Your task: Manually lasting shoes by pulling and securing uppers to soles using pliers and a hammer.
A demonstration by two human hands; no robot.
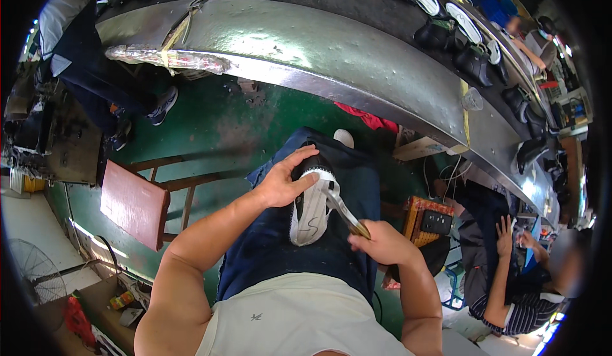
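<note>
A shoe upper on a last [312,219] lies sole side up across my lap, its pale underside showing a dark curved mark and its dark end pointing away from me. My left hand [287,179] grips that far end, thumb on the pale underside and fingers over the dark part. In my right hand [386,243] is a pair of metal pincers [346,214] with a yellowish handle end. Its curved head touches the right edge of the shoe; the exact bite of the jaws is too small to make out. A dark blue cloth [255,260] covers my lap beneath the shoe.
A long metal-edged conveyor bench [274,37] curves ahead, with several black shoes [472,63] at its right. A brown stool [134,203] stands left. One person [95,56] stands far left; another [523,286] sits close on the right. A woven seat [417,225] holds a black object.
</note>
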